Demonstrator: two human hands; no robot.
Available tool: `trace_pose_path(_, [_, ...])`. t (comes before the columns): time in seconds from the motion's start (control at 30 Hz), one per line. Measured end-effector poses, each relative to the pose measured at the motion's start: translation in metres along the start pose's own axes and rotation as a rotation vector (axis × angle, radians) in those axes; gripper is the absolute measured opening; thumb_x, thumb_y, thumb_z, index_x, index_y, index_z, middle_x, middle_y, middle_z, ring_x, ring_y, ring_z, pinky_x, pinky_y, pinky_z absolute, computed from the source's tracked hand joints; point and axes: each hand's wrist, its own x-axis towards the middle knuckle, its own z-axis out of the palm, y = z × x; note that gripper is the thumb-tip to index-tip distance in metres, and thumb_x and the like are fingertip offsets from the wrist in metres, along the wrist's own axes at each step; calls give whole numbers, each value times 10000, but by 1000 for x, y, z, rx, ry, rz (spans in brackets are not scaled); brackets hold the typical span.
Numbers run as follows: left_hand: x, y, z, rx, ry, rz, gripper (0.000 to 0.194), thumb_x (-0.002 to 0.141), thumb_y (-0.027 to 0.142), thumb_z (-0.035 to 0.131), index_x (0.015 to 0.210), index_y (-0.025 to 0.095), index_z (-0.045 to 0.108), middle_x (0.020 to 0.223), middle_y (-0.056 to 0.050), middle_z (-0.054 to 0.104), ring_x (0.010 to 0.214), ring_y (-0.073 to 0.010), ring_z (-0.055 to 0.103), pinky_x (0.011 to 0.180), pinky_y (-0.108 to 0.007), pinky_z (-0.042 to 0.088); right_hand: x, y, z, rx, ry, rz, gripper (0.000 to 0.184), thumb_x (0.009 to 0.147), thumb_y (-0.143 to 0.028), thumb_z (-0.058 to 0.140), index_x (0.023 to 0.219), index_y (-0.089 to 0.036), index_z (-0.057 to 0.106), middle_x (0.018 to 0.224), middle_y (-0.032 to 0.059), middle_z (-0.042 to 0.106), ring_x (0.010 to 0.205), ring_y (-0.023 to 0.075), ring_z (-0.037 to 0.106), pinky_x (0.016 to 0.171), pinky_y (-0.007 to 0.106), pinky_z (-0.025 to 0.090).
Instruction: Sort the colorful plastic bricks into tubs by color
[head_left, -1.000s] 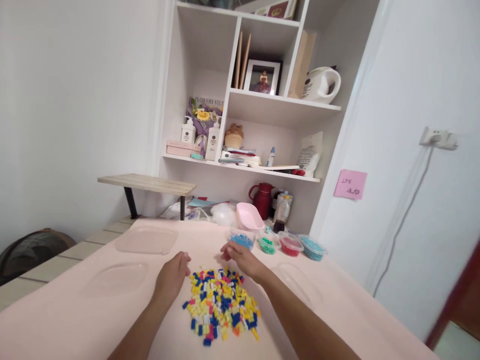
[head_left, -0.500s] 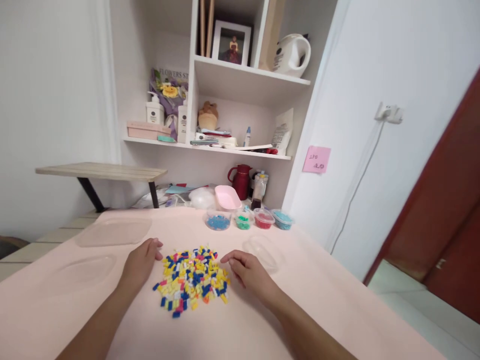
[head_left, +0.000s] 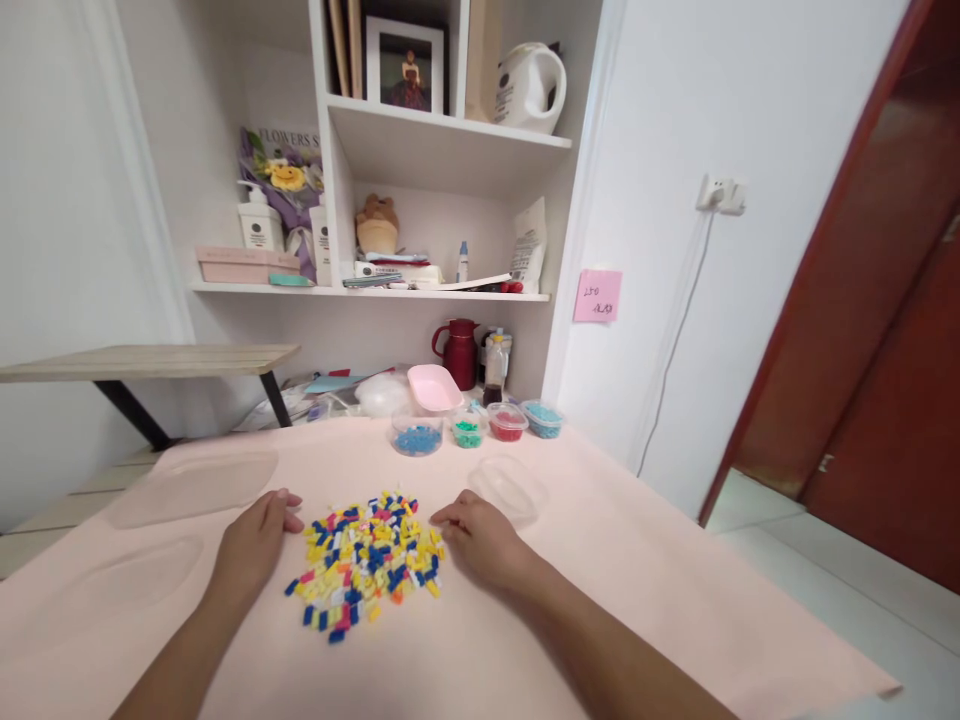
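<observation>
A loose heap of small plastic building bricks [head_left: 371,560] in yellow, dark blue, white, pink and orange lies on the pink-covered table [head_left: 420,670]. Just left of the heap, my left hand [head_left: 255,535] rests on the cloth, fingers loosely stretched and holding nothing. On the other side is my right hand [head_left: 484,540], its index finger reaching out to the heap's right edge and the rest partly bent. Nothing shows in that hand, though its underside is hidden. Behind it lies a clear plastic lid [head_left: 514,488].
Across the back stand clear tubs of blue pieces [head_left: 418,440], green pieces [head_left: 468,434], red pieces [head_left: 508,424] and light-blue pieces [head_left: 542,420]. Behind them are a pink tray [head_left: 435,388], a red jug [head_left: 459,355] and a bottle [head_left: 495,370]. Clear lids [head_left: 199,487] lie at left.
The camera has turned to the right, so the scene sits further left. Both hands stay beside the heap; the right fingers look slightly more bent. The bricks look unmoved.
</observation>
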Motion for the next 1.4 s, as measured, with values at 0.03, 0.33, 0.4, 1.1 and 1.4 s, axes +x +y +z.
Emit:
trace_pose_path(0.03, [0, 0, 0, -6, -1, 1, 373, 832, 476, 347, 819, 241, 637, 706, -12, 733, 879, -255, 649, 831, -354, 450, 0, 0, 0, -12, -8, -10, 319, 835, -146, 506, 1029, -259, 733, 975, 55, 608, 871, 181, 596, 797, 283, 418])
trace_pose_path(0.33, [0, -3, 1, -26, 1, -2, 383, 837, 479, 348, 826, 237, 644, 700, -10, 732, 862, -250, 649, 820, -351, 456, -1, -7, -8, 18, -82, 11, 266, 695, -84, 593, 872, -237, 719, 878, 10, 571, 730, 124, 551, 674, 229, 398])
trace_pose_path(0.4, [-1, -2, 1, -27, 5, 0, 385, 837, 477, 349, 822, 234, 648, 694, -10, 732, 856, -250, 651, 818, -352, 458, -1, -8, -9, 33, -98, 4, 224, 700, -93, 589, 839, -224, 705, 897, 10, 580, 729, 117, 553, 670, 221, 397])
trace_pose_path(1.1, [-5, 4, 0, -43, -1, -26, 389, 837, 474, 336, 833, 231, 640, 692, -7, 732, 863, -245, 645, 812, -343, 446, -7, -5, -23, 194, -306, -69, 371, 656, -169, 733, 1013, -264, 706, 828, -31, 571, 693, 111, 518, 642, 212, 418])
trace_pose_path(1.4, [0, -4, 4, -41, 2, -10, 389, 835, 471, 341, 830, 235, 650, 697, -7, 735, 863, -246, 650, 805, -347, 445, -9, -13, -19, 54, -119, -94, 414, 759, -88, 588, 1117, -271, 684, 914, 13, 619, 745, 129, 561, 731, 246, 434])
